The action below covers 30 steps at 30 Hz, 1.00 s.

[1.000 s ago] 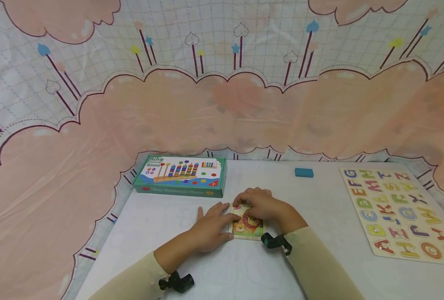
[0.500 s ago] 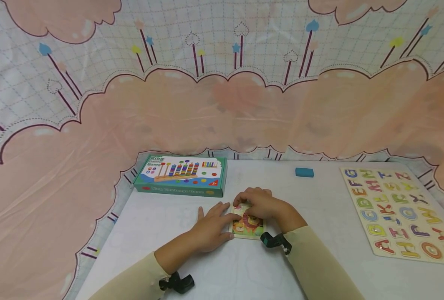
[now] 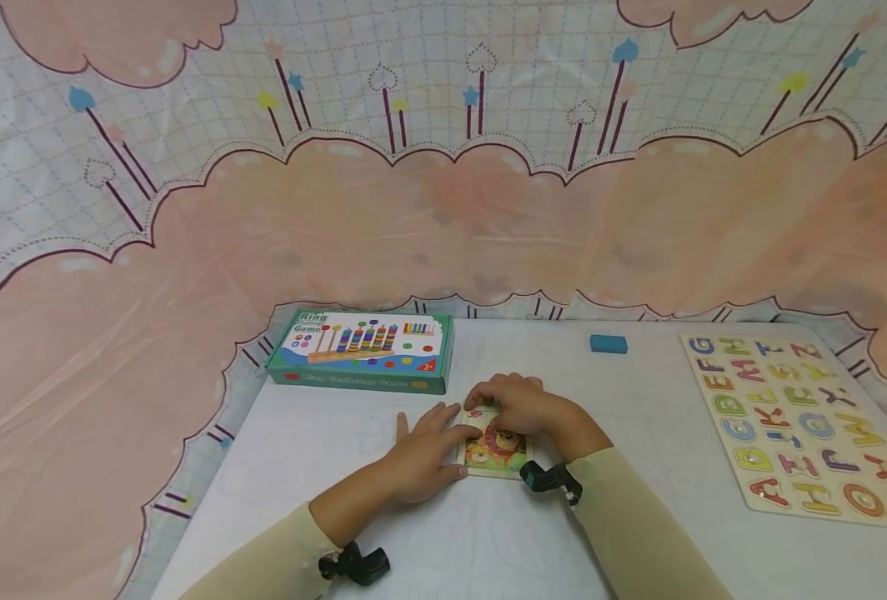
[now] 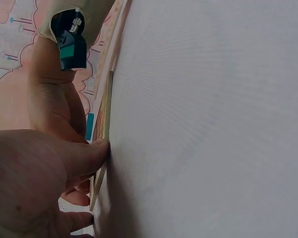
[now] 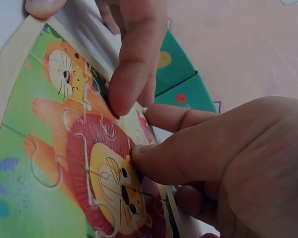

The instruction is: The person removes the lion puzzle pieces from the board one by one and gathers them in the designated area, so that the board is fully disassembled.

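A small wooden jigsaw puzzle (image 3: 498, 454) with a lion picture lies on the white table between the hands. In the right wrist view, seams run across the puzzle's face (image 5: 64, 144) inside a pale wooden border. My left hand (image 3: 421, 462) has its fingers spread at the left side; its index finger rests on the picture and its thumb touches the border. My right hand (image 3: 526, 408) grips the far part, thumb on the face and fingers curled at the far edge. Both hands cover part of the upper picture. The left wrist view shows the board (image 4: 106, 109) edge-on.
A green Ring Challenge Game box (image 3: 361, 352) lies at the back left. A blue block (image 3: 608, 344) sits at the back, right of centre. On the right lies an alphabet board (image 3: 804, 433) with coloured letters. A patterned cloth (image 3: 443, 225) hangs behind the table.
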Available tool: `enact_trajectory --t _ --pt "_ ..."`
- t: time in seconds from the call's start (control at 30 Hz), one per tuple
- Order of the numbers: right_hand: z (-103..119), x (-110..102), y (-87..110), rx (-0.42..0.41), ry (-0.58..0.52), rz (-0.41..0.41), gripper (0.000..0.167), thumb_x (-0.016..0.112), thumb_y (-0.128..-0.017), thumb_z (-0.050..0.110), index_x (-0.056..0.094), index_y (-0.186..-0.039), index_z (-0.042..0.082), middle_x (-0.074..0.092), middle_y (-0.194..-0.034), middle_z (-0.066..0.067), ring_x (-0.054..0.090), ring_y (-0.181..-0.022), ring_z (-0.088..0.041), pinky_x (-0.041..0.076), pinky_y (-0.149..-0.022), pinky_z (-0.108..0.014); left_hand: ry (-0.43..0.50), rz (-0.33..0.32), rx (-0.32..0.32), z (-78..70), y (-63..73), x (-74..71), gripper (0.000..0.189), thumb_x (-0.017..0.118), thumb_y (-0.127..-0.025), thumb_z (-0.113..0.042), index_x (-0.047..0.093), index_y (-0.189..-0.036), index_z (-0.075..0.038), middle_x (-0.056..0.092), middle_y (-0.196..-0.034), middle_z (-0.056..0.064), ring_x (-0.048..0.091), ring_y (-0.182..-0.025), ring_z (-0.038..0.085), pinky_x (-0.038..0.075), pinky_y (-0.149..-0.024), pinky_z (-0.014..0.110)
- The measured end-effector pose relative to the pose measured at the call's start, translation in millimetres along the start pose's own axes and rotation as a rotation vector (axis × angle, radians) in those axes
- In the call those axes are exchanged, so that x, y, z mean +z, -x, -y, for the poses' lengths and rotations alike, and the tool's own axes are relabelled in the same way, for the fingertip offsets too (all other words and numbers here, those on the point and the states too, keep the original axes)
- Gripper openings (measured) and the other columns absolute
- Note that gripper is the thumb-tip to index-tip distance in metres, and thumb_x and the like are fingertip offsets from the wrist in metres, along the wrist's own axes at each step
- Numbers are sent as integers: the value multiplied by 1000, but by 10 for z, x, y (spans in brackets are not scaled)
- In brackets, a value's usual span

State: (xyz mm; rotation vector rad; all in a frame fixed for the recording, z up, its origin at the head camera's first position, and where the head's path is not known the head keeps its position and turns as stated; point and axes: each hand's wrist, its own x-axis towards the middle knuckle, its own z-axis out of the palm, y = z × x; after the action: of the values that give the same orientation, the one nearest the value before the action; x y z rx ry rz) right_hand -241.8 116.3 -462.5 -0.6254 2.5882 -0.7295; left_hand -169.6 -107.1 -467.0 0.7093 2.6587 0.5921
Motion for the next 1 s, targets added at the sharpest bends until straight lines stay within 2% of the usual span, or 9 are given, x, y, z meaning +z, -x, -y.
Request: enact_trajectory --t 0.3,0.47,0.7,1.0 --pt "-34 -14 7 -22 0 2 37 81 -91 12 75 -115 39 67 -121 9 53 -121 -21 33 -107 -56 30 2 3 -6 1 -4 52 74 -102 -33 58 -152 -32 28 -175 9 11 -164 36 -6 -116 83" --pt "-25 -33 19 -43 5 9 37 80 -90 11 76 -117 36 68 -122 5 54 -121 -24 34 -103 -56 30 -3 1 8 -3 8 52 74 -102 -33 59 -152 -33 28 -175 8 11 -164 36 -6 -116 83" --pt "-3 -63 -8 -13 26 31 40 83 -90 13 75 -116 43 67 -125 7 54 -121 -21 35 -106 -55 27 -3 4 23 -5 31 52 73 -102 -34 58 -151 -34 27 -176 8 10 -165 36 -7 -115 83" --pt "6 -68 -81 14 61 68 39 84 -89 14 73 -113 43 67 -125 4 53 -120 -22 35 -107 -56 16 -5 8 19 1 28 51 72 -102 -33 58 -151 -33 27 -175 9 11 -164 36 -6 -115 84"
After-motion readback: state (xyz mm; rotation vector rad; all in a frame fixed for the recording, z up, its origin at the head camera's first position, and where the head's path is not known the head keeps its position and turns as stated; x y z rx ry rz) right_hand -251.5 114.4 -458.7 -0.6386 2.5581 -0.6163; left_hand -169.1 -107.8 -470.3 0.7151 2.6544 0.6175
